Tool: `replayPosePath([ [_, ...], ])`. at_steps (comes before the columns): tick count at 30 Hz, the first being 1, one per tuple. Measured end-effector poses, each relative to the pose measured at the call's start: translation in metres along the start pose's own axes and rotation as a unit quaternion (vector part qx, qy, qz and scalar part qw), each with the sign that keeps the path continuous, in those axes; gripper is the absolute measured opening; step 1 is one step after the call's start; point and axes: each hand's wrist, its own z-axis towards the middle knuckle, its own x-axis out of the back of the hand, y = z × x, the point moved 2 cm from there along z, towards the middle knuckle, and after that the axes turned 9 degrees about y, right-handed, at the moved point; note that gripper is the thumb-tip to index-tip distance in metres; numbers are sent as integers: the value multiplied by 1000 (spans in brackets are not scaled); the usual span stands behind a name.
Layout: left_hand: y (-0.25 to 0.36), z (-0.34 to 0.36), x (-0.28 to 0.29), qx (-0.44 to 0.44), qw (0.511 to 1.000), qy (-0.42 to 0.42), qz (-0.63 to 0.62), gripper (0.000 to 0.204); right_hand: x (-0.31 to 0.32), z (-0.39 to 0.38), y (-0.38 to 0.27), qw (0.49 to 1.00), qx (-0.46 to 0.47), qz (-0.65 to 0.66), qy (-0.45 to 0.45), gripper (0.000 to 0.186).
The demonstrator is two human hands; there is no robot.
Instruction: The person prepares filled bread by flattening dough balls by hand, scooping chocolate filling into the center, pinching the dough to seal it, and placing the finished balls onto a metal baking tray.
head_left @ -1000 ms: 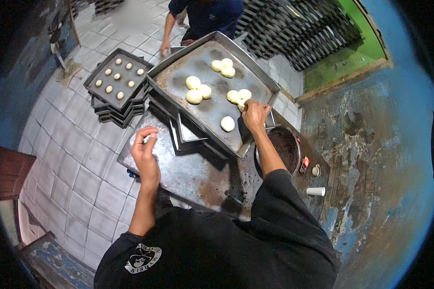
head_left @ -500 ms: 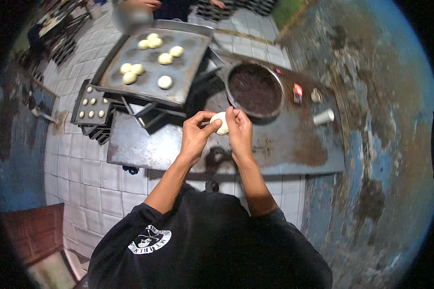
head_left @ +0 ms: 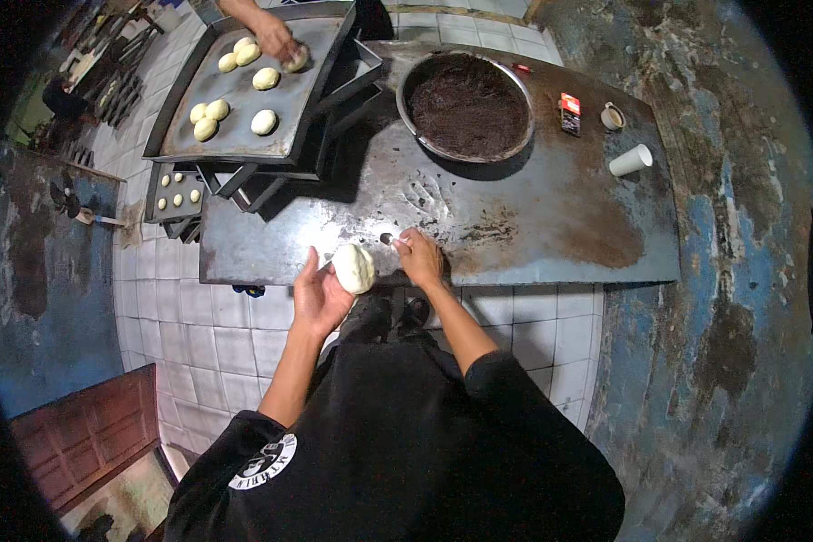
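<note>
Now, left hand (head_left: 321, 298): dough (head_left: 353, 268) is being cupped, no longer pinched by both hands.
Right hand (head_left: 420, 257): withdrawn to 3 o'clock, fingers being pressed narrow onto table (head_left: 533, 217).

Looks like a small working bakery, back-room kind, not a home kitchen. There's a big worn metal table (head_left: 533, 217) on a white tiled floor (head_left: 235, 334), a large baking tray (head_left: 235, 135) with rows of pale dough balls (head_left: 264, 121), more trays (head_left: 173, 191) stacked underneath with smaller pieces, and a wide pan (head_left: 467, 106) of dark filling. Walls (head_left: 732, 298) are rough, peeling blue paint. Another person's hand (head_left: 275, 41) is laying out dough on the tray too.
</note>
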Motion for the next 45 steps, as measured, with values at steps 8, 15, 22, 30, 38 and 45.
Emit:
replayPosePath([
  [8,42,56,21,-83,988,81,97,33,-1,15,22,965,199,-113,127,7],
  [15,55,123,-9,-23,995,85,34,28,132,205,-69,947,186,-197,172,10],
  [22,79,168,-52,-47,995,17,85,29,82,307,-11,925,189,-326,54,22],
  [30,61,189,-80,-30,999,16,-2,35,142,197,-77,881,-83,391,-253,16],
  [38,42,139,-100,-52,997,-43,-47,35,52,72,-25,899,-37,427,-94,14],
  [45,33,64,-95,-50,994,-101,-8,43,-20,49,12,989,52,-126,51,16],
])
